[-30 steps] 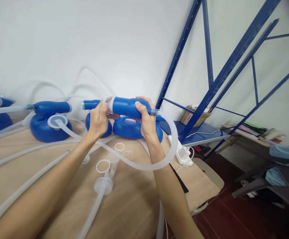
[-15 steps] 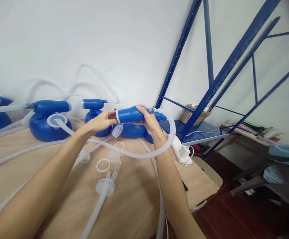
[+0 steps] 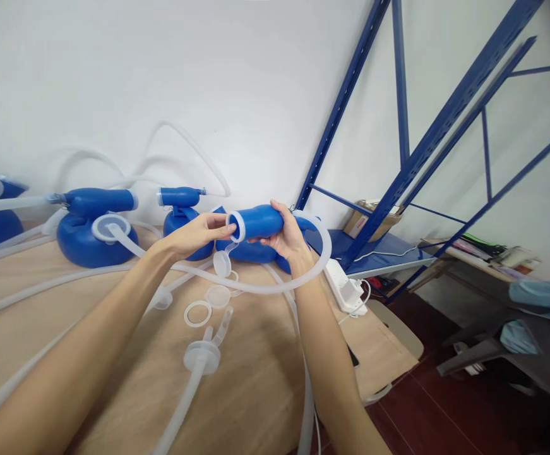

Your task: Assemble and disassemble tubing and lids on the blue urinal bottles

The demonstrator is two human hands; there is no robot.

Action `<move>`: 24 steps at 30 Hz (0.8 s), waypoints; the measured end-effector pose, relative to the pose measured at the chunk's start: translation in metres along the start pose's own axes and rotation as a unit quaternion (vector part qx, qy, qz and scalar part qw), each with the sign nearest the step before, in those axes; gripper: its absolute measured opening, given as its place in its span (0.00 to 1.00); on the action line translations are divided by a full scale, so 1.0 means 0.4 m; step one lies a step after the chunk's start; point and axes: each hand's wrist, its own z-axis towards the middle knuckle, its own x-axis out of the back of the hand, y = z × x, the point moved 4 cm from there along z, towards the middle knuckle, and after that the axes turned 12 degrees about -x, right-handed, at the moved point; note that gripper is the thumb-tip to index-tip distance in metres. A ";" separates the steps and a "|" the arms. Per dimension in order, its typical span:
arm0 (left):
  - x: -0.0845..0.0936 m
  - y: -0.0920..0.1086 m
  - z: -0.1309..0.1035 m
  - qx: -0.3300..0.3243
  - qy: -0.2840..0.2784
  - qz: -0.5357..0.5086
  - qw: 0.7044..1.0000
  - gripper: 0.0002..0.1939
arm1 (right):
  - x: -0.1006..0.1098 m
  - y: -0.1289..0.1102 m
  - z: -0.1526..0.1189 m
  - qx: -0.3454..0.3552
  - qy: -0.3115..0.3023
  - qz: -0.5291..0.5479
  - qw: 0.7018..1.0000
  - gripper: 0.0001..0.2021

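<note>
A blue tube-shaped bottle with a white ring round its open end is held above the table. My right hand is wrapped round its right part. My left hand grips the ringed end, with the thumb at the opening. From the bottle's right end a translucent hose loops down and runs left in front of the bottle. A translucent cap hangs below the opening. Behind and beneath lies another blue body, partly hidden.
Several blue bottles, such as one at left, stand along the wall with hoses. On the wooden table lie a white ring, a translucent disc and a flanged hose. A power strip and blue rack are at right.
The held bottle has turned so its ringed opening shows towards me, shifting slightly right. My left fingers have moved onto the rim.
</note>
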 end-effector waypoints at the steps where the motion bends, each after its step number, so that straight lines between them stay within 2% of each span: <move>1: -0.003 0.001 -0.002 0.002 -0.004 -0.005 1.000 0.34 | 0.001 0.002 0.002 -0.007 -0.009 0.004 1.000 0.29; 4: -0.013 0.003 -0.007 0.001 -0.016 -0.031 0.999 0.36 | 0.001 0.014 0.018 -0.034 -0.057 0.036 0.997 0.29; 7: -0.013 0.004 -0.007 -0.005 -0.022 -0.037 0.999 0.31 | 0.000 0.025 0.037 -0.043 -0.089 0.075 0.992 0.27; 13: 0.000 0.033 0.008 -0.047 0.005 0.081 0.996 0.20 | -0.003 0.021 0.041 -0.025 -0.068 0.055 0.996 0.27; 15: 0.002 0.048 0.011 -0.073 0.037 0.152 0.985 0.16 | -0.004 0.013 0.033 -0.012 -0.058 0.053 0.997 0.27; 19: 0.004 0.067 0.010 -0.126 0.137 0.282 0.941 0.11 | -0.011 0.007 0.024 -0.013 -0.045 0.085 0.995 0.28; 24: 0.004 0.049 0.005 -0.134 0.200 0.342 0.908 0.11 | -0.011 -0.003 0.019 0.020 0.007 0.082 0.996 0.27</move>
